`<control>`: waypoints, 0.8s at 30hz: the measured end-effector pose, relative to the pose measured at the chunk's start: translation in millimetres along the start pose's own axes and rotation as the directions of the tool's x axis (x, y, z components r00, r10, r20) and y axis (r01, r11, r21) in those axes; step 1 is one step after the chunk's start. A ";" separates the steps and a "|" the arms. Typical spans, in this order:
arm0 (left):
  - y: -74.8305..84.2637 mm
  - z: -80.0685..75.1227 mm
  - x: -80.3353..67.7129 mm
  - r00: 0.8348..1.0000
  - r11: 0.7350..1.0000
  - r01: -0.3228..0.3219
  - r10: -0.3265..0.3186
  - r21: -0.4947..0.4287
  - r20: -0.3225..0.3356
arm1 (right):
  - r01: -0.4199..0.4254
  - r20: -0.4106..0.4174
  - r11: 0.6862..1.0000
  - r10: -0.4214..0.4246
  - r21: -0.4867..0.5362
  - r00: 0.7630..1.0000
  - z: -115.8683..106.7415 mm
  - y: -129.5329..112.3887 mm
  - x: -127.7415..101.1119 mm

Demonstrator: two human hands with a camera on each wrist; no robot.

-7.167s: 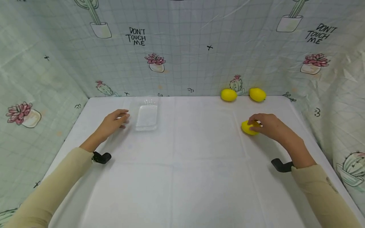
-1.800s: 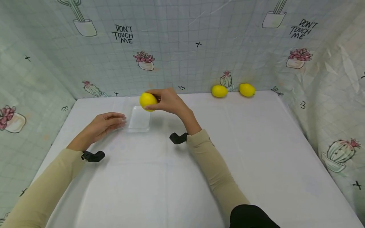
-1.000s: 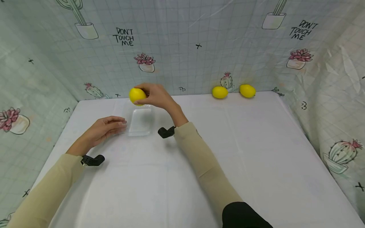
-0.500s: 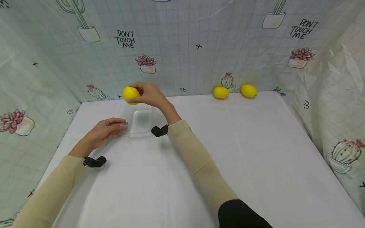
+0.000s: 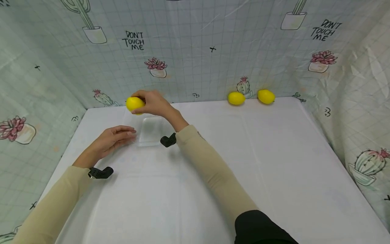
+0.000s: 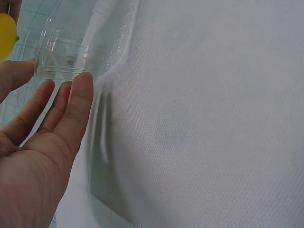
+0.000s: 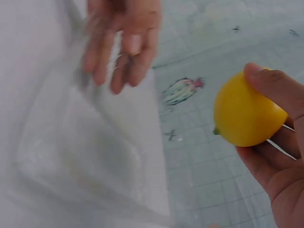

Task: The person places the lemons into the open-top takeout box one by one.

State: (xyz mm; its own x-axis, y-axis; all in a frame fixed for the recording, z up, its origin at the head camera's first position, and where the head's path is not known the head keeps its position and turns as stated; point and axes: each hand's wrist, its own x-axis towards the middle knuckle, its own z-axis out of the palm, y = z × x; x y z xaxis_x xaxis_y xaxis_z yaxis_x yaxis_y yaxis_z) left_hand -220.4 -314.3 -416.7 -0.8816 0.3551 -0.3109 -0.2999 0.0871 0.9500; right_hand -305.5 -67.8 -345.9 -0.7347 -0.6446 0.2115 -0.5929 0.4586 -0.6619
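My right hand (image 5: 155, 103) grips a yellow lemon (image 5: 134, 104) between thumb and fingers, raised near the table's back edge. In the right wrist view, the lemon (image 7: 249, 111) shows its small green tip, with the thumb across its top. A clear plastic box (image 5: 150, 130) sits below and a little to the right of the lemon in the head view. My left hand (image 5: 117, 139) lies at the box's left side, fingers nearly straight. In the left wrist view, the fingertips of my left hand (image 6: 52, 137) are right at the edge of the clear box (image 6: 78, 47).
Two more lemons stand by the back edge to the right, a left one (image 5: 236, 98) and a right one (image 5: 266, 97). A white cloth covers the table (image 5: 219, 162). Printed curtain walls (image 5: 189, 54) enclose it at the back and sides.
The right hand has taken the lemon from the table's right side and carried it left over the box, drifting further left in the last second. The left hand has come up to the box.
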 end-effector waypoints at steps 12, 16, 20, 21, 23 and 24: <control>-3.9 -1.6 -0.1 1.000 1.000 -0.020 0.020 0.000 0.002 | -0.071 0.014 0.994 0.073 -0.087 0.997 23.2 13.1 3.3; -4.8 -1.5 -0.4 1.000 1.000 -0.018 0.018 -0.003 0.002 | -0.090 0.001 0.994 0.090 -0.069 0.996 24.1 14.0 3.6; -4.7 -0.4 0.1 1.000 1.000 -0.012 0.012 0.006 -0.001 | -0.098 -0.016 0.994 0.098 -0.045 0.995 23.5 15.4 3.4; -4.5 -0.2 0.3 1.000 1.000 -0.014 0.014 0.007 0.000 | -0.100 -0.019 0.994 0.099 -0.040 0.995 23.3 15.7 3.4; -4.8 -0.2 -0.1 1.000 1.000 -0.021 0.021 0.005 0.002 | -0.103 -0.022 0.994 0.102 -0.034 0.995 24.0 15.7 3.6; -4.9 -0.2 -0.1 1.000 1.000 -0.028 0.028 0.003 0.005 | -0.103 -0.022 0.994 0.102 -0.036 0.995 24.3 15.7 3.4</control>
State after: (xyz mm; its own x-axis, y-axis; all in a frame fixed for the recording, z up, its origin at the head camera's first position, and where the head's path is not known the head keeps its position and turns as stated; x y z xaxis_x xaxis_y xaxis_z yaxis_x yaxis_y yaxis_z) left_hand -218.8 -314.9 -421.3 -0.8879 0.3616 -0.2844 -0.2745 0.0798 0.9583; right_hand -309.3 -77.6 -373.1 -0.7984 -0.5810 0.1584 -0.5256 0.5440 -0.6541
